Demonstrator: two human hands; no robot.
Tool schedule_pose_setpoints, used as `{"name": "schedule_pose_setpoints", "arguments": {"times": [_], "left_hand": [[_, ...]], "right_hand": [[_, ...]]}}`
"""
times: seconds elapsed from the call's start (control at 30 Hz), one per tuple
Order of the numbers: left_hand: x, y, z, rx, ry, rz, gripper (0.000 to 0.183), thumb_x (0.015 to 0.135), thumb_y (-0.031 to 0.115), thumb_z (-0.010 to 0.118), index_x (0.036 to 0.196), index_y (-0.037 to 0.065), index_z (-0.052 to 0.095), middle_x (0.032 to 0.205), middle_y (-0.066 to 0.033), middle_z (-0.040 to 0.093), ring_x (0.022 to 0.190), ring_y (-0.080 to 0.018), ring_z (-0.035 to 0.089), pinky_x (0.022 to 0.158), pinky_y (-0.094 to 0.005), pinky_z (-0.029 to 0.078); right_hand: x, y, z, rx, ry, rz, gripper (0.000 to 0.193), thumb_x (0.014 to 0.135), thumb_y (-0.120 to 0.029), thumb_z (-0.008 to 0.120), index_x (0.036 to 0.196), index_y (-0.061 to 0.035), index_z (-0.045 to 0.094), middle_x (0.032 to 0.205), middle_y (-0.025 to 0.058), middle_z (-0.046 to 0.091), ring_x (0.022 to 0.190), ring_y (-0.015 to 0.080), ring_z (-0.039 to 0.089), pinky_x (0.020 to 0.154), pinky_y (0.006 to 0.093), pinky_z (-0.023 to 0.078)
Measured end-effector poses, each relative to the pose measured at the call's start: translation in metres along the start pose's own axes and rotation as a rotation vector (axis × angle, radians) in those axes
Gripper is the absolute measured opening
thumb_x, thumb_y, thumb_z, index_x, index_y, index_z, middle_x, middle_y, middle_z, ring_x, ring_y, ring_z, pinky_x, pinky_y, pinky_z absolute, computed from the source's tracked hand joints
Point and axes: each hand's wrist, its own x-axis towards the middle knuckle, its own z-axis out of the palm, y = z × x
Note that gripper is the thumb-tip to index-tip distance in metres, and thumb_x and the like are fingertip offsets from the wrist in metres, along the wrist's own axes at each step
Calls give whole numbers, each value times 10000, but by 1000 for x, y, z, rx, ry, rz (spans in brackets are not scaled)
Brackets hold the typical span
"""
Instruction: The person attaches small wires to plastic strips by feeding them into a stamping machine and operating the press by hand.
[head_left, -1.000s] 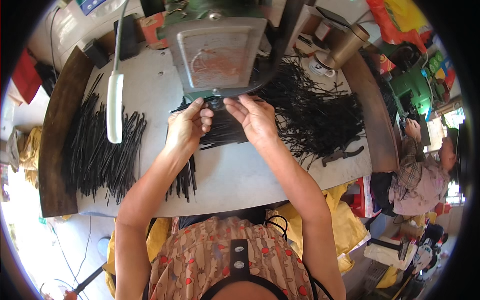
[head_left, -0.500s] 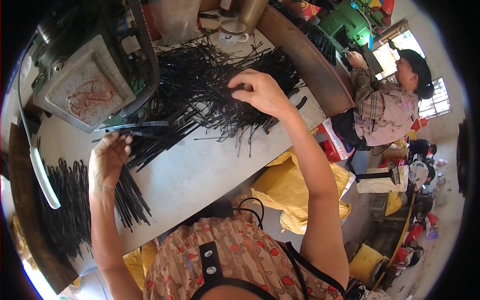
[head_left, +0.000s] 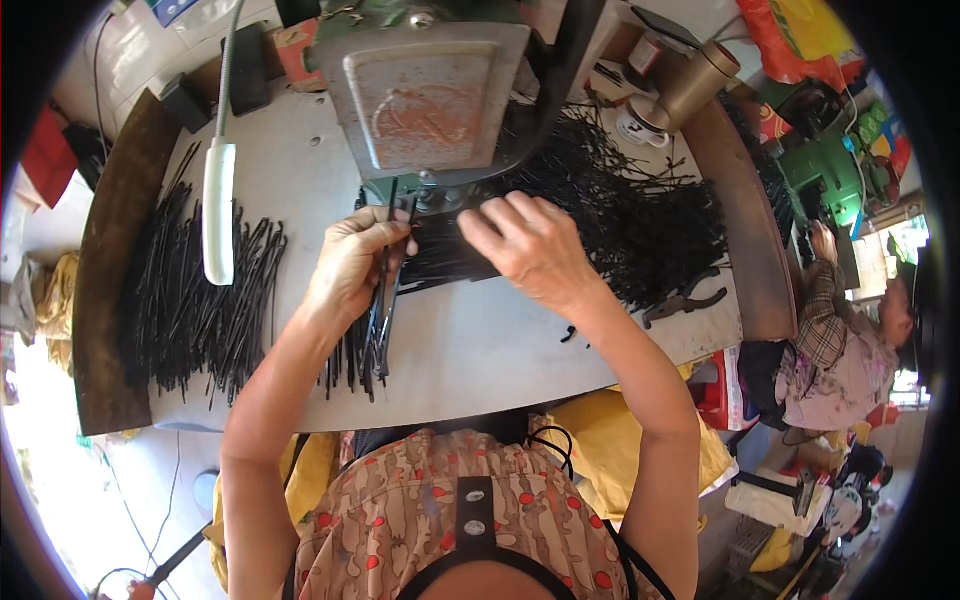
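Observation:
My left hand (head_left: 358,258) is closed on a few long thin black strips (head_left: 393,270), pinched between thumb and fingers; they run roughly up and down the view, just in front of the green machine. Beside it on the right, my right hand (head_left: 535,245) hangs over the near edge of the strip pile with its fingers curled. Its thumb and fingertips are partly hidden, so whatever it holds does not show. The machine's grey metal cover (head_left: 430,105) rises right behind both hands. A large tangled pile of black strips (head_left: 640,200) spreads to the right.
A neater heap of black strips (head_left: 205,300) lies on the left of the white table (head_left: 480,345). A white lamp (head_left: 219,215) hangs above it. Pliers (head_left: 685,300) rest at the right, a mug (head_left: 640,125) behind. Brown boards (head_left: 115,270) edge the table. A co-worker (head_left: 840,365) sits far right.
The view has turned left. My right hand has come from above the tangled pile to beside my left hand. The strips in my left hand have swung from sideways to nearly upright in the view.

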Motion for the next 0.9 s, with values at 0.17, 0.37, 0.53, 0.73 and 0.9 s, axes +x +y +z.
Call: {"name": "schedule_pose_setpoints", "arguments": {"times": [0.17,0.37,0.53,0.73,0.9], "left_hand": [[-7,8,2,126,5,5,206,757,54,553,961,29,565,607,-60,575,400,-45,440,326,-154,279],[-5,12,-1,141,-69,-12,445,709,41,555,1145,-4,478,606,-68,582,427,-62,477,334,-172,296],[-6,13,-1,100,-103,-25,494,702,39,552,1183,1,447,608,-77,583,425,-71,482,331,-174,316],[-6,15,1,62,-133,-46,516,697,30,547,1200,12,436,616,-83,586,423,-75,485,327,-176,319],[-5,13,1,53,-128,-62,529,696,30,547,1211,19,428,615,-83,584,424,-74,485,326,-177,320]], "right_hand": [[10,-7,27,96,-86,100,198,689,-90,564,887,-78,577,707,45,522,595,185,538,545,271,471],[10,-4,45,1015,-72,710,154,780,-158,597,840,-17,584,614,24,534,458,104,457,422,210,360],[22,-4,34,1560,-210,1133,186,811,-170,575,755,7,566,573,-20,458,437,18,364,371,163,270],[25,-5,36,1594,-164,1058,196,819,-177,565,729,-3,566,562,-27,442,435,12,349,370,161,266],[27,-8,37,1619,-133,1051,192,822,-171,561,739,2,572,563,-31,439,436,13,345,377,160,266]]}}
